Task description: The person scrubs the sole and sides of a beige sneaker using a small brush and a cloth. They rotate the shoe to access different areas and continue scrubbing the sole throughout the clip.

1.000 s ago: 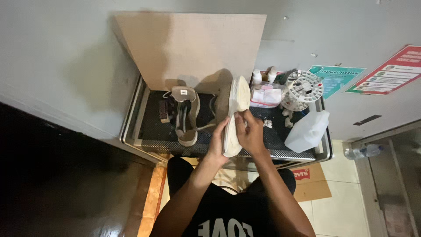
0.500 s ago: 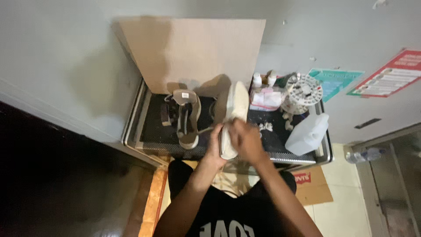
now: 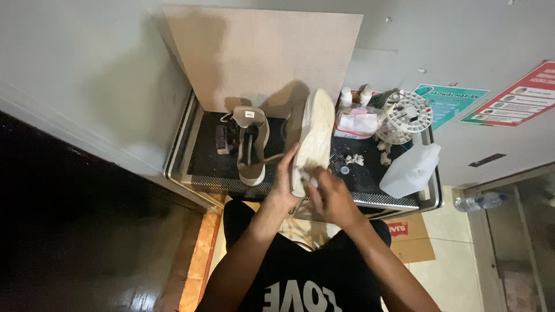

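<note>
My left hand (image 3: 287, 180) grips the white shoe (image 3: 312, 138) at its near end, sole up, long axis pointing away from me over the desk (image 3: 370, 179). My right hand (image 3: 330, 193), clenched on something small, presses its sole.

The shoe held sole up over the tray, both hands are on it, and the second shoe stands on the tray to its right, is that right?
Not quite. The head view shows the second shoe standing to the left of the held shoe, not its right. The rest holds: the left hand and right hand are both on the held shoe, sole up, over the tray.
</note>
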